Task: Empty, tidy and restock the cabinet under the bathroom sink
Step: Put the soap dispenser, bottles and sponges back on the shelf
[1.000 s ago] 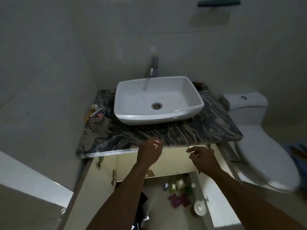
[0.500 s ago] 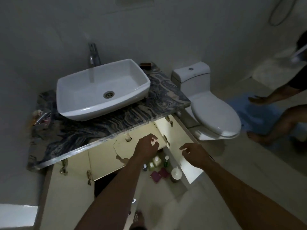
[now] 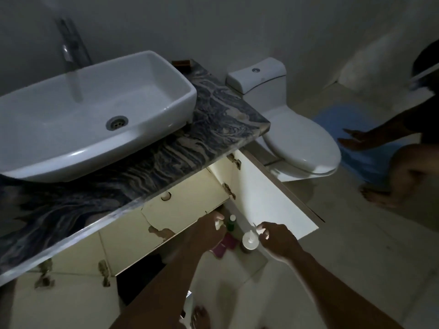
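The cabinet under the sink [image 3: 185, 207] stands with its right door [image 3: 273, 200] swung open. On its floor I see a green bottle [image 3: 231, 222], a white pump bottle [image 3: 250, 242] and dark pink packets [image 3: 229, 242]. My left hand [image 3: 209, 231] hangs over the packets with loosely curled fingers, next to the green bottle, and hides whatever lies under it. My right hand [image 3: 276, 241] hovers just right of the pump bottle, fingertips near its nozzle, holding nothing that I can see.
A white basin [image 3: 95, 119] sits on the marbled countertop [image 3: 221, 115], whose edge overhangs the cabinet. The toilet [image 3: 299, 143] stands right of the open door. Another person [image 3: 413, 157] crouches on a blue mat [image 3: 370, 160] at far right. My bare foot [image 3: 202, 317] is below.
My view has swung left and down, closer to the cabinet. Both hands have dropped from the countertop edge into the open cabinet, near the bottles.
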The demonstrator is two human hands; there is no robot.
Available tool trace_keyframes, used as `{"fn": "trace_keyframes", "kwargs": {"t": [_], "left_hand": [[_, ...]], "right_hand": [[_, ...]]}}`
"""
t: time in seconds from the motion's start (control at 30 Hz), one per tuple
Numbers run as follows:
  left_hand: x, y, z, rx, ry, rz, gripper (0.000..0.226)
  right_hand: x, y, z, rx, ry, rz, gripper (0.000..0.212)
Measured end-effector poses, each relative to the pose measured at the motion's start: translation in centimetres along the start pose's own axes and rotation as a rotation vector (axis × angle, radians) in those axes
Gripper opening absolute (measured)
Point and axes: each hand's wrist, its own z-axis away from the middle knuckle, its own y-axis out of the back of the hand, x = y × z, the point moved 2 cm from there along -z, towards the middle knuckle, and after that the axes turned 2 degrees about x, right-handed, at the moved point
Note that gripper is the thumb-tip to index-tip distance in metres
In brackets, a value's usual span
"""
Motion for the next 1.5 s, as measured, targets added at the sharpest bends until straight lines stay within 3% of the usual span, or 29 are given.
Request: {"fn": "trace_keyframes", "kwargs": {"t": [0.2,0.57,0.73,0.9,1.0,1.13,1.23,1.4,1.5], "left_hand": [[-5.4,-7.6,-7.0,-0.089,-0.003,-0.08,0.036],[-14.8,-26.6,-21.0,-0.172,-0.097,-0.144,0.048],[-20.0,-35.6,-25.3,-0.32,-0.147,-0.189,0.048],[-22.8,-41.7,-26.5,-0.37,-0.244,-0.11,0.095],[-23.6,-43.6,-26.5,-0.33,-0.224,-0.03,0.105],[-24.2,-44.1,-26.4,-0.343,-0.253,0.066,0.089],[-25.5,-44.6,-26.8,-0.324,-0.222,0.058,0.1],[-25.5,-43.0,-25.5,-0.264,-0.243,0.14,0.089],[-24.6,-40.2,-24.9,-0.277,-0.172,0.146,0.097]], "right_hand": [[5.4,-8.4,-6.4,-0.048,-0.065,0.05,0.047],[18.6,-25.3,-20.9,-0.093,-0.146,0.074,0.057],[22.6,-32.2,-25.0,0.008,-0.125,0.009,0.076],[24.4,-34.7,-26.3,0.184,-0.05,-0.035,0.079],[25.2,-35.1,-26.4,0.186,-0.025,-0.012,0.089],[25.4,-35.4,-26.5,0.133,0.006,0.024,0.097],[25.5,-36.1,-26.9,0.136,0.038,0.075,0.098],[23.9,-35.9,-26.3,0.172,0.058,0.075,0.081],[22.1,-33.3,-25.7,0.175,0.105,0.051,0.078]]}}
